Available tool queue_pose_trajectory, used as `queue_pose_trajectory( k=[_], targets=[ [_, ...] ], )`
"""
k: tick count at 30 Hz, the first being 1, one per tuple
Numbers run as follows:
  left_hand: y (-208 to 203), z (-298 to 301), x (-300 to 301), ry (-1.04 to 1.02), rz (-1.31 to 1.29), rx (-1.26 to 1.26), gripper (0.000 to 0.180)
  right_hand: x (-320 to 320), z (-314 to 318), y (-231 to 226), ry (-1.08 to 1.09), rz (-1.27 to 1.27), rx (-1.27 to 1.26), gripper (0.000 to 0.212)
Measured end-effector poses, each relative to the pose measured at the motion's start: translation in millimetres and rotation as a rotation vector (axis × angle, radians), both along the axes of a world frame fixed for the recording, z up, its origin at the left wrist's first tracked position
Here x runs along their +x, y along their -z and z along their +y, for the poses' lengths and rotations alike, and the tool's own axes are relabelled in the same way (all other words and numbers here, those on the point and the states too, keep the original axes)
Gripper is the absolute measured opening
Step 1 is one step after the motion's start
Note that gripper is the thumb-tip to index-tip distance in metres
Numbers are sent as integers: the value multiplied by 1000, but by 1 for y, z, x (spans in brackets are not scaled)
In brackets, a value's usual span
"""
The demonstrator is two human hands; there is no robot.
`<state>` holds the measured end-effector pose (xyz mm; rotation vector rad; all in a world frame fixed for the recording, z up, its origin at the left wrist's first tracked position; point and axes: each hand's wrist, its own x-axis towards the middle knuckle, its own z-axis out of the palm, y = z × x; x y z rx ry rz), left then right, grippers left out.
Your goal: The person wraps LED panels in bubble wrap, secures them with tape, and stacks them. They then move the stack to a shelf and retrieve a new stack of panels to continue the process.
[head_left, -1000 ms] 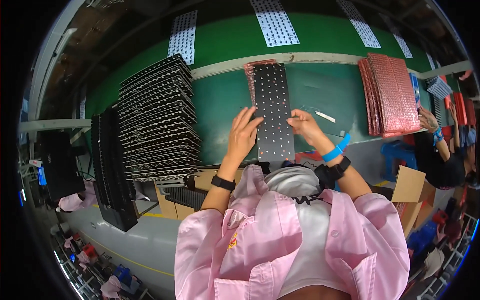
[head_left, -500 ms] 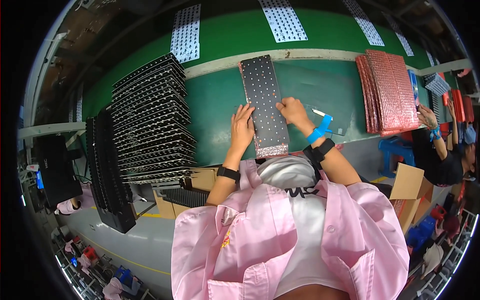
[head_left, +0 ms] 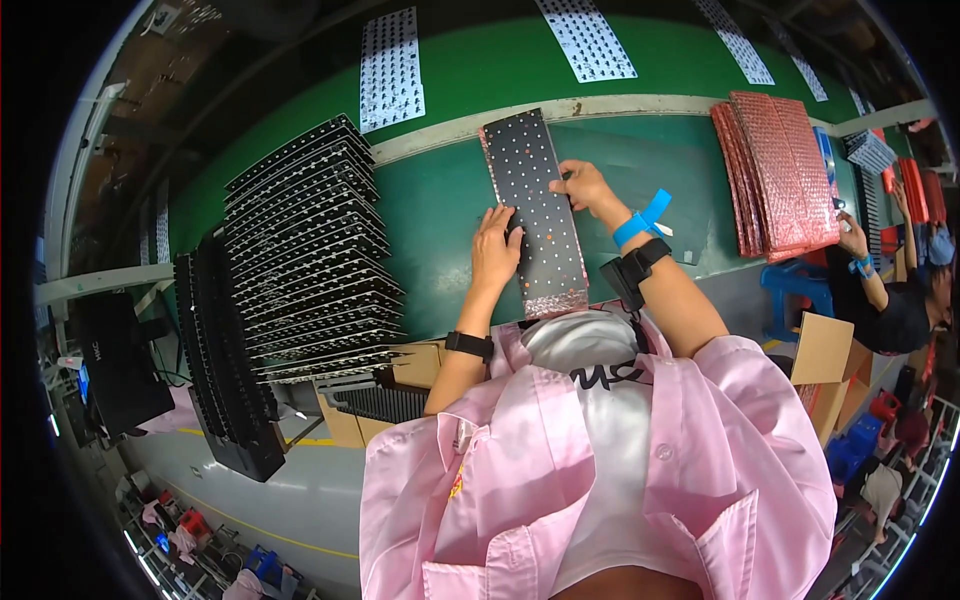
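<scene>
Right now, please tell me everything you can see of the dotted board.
The board is long, narrow and black, covered with pale dots and a few orange ones; material unclear. It lies over the green table, its far end slanting left. Pink bubble wrap shows at its near end and upper left edge. The left hand touches its left edge, the right hand its right side.

2 gaps cross the table: left, between stack and left hand; right, between right hand and red bags.
</scene>
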<state>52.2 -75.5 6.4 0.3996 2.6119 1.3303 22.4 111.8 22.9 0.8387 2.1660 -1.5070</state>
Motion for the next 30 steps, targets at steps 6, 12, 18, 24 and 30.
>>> queue_pose_trajectory(
  k=[6, 12, 18, 24, 30],
  targets=[
    [-17, 1, -67, -317, -28, 252, 38, 14, 7, 0, 68, 136, -532, 15],
    [-56, 19, -90, -129, -553, 850, 28, 31, 13, -12, -63, 286, -668, 19],
    [-115, 37, -93, 15, -439, 1037, 25, 83, 24, 7, 98, 118, -1383, 36],
    [-165, 35, -148, 91, -264, 1021, 28, 122, -5, 3, -251, -66, -1171, 43],
    [-178, 30, -173, 110, -110, 1062, 27, 138, -3, 17, -164, -76, -1061, 32]
  ],
)
